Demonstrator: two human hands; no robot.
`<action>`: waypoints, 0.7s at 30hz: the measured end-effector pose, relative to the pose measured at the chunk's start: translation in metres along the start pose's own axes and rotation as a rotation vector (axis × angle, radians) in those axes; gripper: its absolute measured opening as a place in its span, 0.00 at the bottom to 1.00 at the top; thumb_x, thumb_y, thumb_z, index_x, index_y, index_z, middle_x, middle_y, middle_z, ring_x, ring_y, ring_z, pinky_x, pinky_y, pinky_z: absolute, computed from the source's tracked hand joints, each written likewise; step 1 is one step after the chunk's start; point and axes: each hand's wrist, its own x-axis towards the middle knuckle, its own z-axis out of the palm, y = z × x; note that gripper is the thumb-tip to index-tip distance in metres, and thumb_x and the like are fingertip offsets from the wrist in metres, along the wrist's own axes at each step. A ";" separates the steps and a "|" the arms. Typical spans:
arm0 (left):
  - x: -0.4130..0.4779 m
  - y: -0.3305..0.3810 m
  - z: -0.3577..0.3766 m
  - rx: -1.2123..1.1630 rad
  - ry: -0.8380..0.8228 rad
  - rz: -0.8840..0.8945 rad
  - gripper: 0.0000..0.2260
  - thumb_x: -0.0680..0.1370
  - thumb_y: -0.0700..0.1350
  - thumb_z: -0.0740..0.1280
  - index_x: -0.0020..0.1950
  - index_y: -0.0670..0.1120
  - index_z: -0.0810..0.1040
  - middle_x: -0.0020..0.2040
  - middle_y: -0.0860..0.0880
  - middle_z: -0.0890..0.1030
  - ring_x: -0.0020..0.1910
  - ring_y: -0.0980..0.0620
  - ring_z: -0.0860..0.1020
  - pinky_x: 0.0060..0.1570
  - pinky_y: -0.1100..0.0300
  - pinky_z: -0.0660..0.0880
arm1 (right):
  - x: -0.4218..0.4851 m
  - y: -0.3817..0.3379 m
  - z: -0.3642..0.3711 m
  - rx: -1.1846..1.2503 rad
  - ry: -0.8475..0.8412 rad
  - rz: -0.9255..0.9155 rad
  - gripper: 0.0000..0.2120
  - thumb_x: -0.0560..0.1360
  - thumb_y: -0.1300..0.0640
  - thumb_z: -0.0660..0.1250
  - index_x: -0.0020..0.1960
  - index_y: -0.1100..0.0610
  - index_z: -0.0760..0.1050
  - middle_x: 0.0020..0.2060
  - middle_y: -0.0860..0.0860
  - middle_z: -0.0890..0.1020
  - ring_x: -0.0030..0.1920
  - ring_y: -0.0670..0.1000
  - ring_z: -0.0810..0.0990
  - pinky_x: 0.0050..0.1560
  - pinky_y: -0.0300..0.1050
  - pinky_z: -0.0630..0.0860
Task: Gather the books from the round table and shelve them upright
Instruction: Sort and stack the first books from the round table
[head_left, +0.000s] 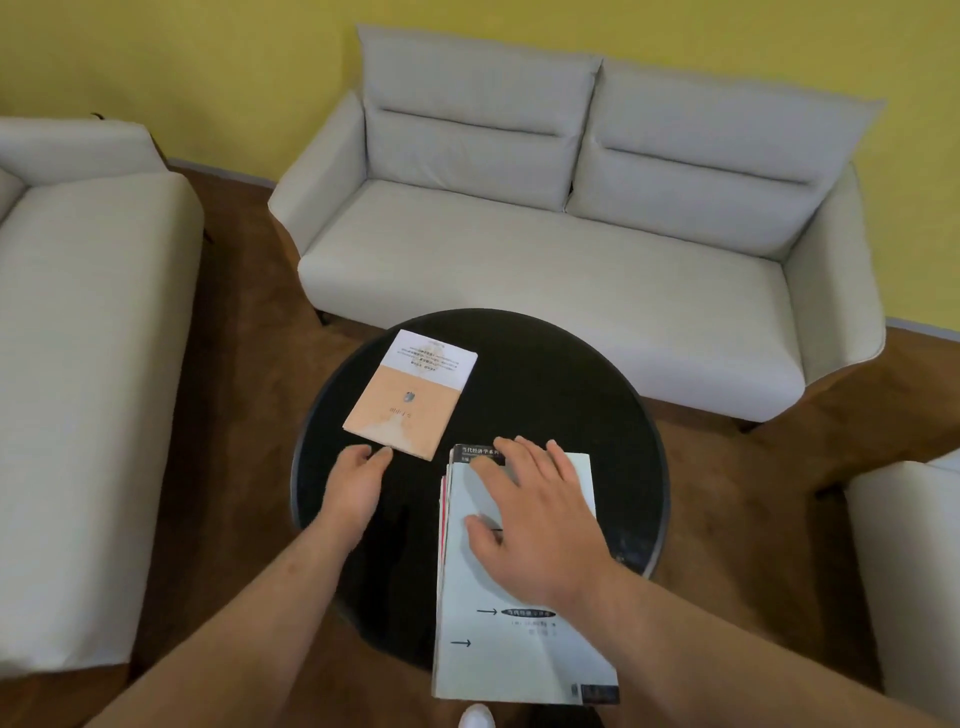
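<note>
One stack under flat right hand — left hand beside peach book.

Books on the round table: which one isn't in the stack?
The orange-and-white book, lying alone by the left hand; the stack sits under the right hand.

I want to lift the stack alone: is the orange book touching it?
Apart. The head view shows a strip of black table between the orange book's near corner and the stack's far left corner.

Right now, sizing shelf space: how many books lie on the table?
3 visible: peach paperback book lying alone; pale grey book stacked on black-covered book; red edges hint more hidden.
</note>
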 end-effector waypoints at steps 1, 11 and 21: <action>0.021 0.002 0.000 0.118 0.019 0.026 0.25 0.80 0.51 0.66 0.76 0.46 0.66 0.72 0.43 0.71 0.69 0.42 0.72 0.69 0.43 0.71 | 0.000 0.000 0.000 0.003 0.002 0.004 0.28 0.77 0.38 0.52 0.74 0.46 0.65 0.78 0.50 0.64 0.79 0.52 0.57 0.78 0.53 0.41; 0.111 0.010 0.017 0.780 0.145 -0.026 0.38 0.74 0.62 0.70 0.76 0.45 0.62 0.75 0.41 0.65 0.73 0.38 0.64 0.67 0.42 0.69 | 0.002 0.002 0.009 0.069 -0.015 0.022 0.30 0.77 0.35 0.52 0.77 0.43 0.59 0.80 0.44 0.58 0.80 0.47 0.48 0.75 0.45 0.26; 0.140 0.029 0.018 0.413 -0.012 -0.196 0.34 0.68 0.43 0.79 0.69 0.41 0.68 0.61 0.40 0.77 0.61 0.41 0.76 0.61 0.45 0.76 | 0.004 0.003 0.009 0.069 -0.021 0.043 0.28 0.75 0.36 0.58 0.73 0.44 0.65 0.76 0.46 0.67 0.78 0.50 0.59 0.78 0.52 0.39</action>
